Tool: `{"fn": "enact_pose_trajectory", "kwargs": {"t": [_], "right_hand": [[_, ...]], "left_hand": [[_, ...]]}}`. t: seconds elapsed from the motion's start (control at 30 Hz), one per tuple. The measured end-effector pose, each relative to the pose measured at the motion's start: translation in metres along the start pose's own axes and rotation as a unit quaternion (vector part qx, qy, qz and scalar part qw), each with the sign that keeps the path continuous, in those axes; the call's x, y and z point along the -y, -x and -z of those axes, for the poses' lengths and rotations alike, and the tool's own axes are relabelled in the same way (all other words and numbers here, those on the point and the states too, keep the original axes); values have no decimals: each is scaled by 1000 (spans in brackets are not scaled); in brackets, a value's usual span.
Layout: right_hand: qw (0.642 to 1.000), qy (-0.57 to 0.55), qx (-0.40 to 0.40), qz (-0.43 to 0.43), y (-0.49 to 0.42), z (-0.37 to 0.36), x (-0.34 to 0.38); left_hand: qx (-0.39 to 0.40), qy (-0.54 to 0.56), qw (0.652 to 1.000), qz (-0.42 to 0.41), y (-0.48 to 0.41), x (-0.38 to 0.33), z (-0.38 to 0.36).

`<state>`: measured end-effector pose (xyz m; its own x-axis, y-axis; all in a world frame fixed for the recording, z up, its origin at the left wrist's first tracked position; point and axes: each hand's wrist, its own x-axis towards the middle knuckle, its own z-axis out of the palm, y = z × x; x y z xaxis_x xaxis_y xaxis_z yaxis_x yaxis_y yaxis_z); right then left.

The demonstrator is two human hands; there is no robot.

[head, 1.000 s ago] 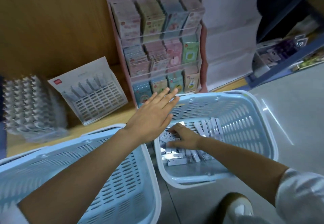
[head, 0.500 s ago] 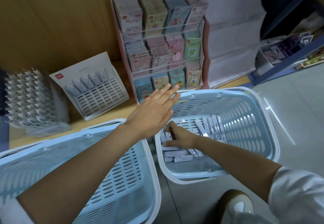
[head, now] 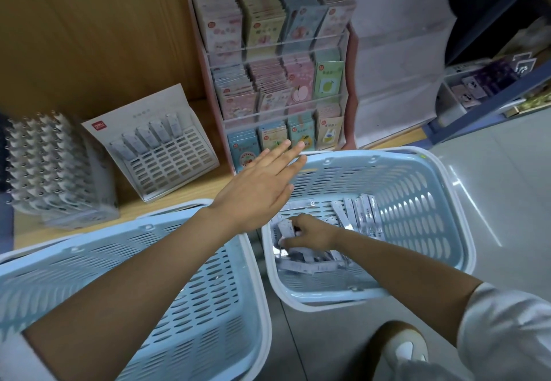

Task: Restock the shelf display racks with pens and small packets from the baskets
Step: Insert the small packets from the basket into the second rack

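Left: slotted rack (head: 167,157) on the shelf (head: 179,203). Centre: my left hand (head: 256,189), grip wide, fingers straight, above the rim of the right basket (head: 417,201). Right: my right hand (head: 311,231), grip curled round small packets (head: 298,266) on that basket's floor.

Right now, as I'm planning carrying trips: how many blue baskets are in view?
2. Left basket, cut off by the frame's edge; right basket, holding the packets that the right hand grips.
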<state>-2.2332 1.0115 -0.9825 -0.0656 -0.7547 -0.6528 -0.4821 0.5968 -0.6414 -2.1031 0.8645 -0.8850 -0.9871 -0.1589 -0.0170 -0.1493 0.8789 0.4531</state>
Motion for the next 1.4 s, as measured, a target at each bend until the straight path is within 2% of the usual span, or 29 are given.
{"fn": "enact_pose_trajectory", "kwargs": {"t": [0.17,0.37,0.47,0.57,0.67,0.77,0.87,0.97,1.07,1.2,1.33,1.4], "right_hand": [[994,-88,-64,-24,14,24,6],[984,-141,-100,38,53,59,25],[980,-149,-114,69,78,77,43],[966,-183,-140,117,97,93,69],[935,-253,-195,152,96,104,101],[904,-303,-230,193,85,107,138],[900,-292,-235,222,67,95,167],[901,-293,-219,232,47,78,185],[910,-292,-192,222,30,60,202],[932,-250,-137,225,14,44,214],[912,-286,-182,231,0,43,221],[919,-264,-191,221,-6,45,223]], "left_hand": [[1,2,1000,0,0,0,-1],[5,8,1000,-1,-2,3,-3],[4,44,999,3,-4,3,-1],[-50,145,988,31,-3,-5,8],[-103,305,943,79,-1,-18,23],[-83,538,828,137,3,-30,39],[-82,627,760,148,14,-27,51],[-109,654,732,155,32,-16,56],[-132,651,728,170,49,0,56],[-146,619,751,178,70,23,57],[-153,571,783,194,82,36,55],[-159,559,790,194,85,39,55]]}}
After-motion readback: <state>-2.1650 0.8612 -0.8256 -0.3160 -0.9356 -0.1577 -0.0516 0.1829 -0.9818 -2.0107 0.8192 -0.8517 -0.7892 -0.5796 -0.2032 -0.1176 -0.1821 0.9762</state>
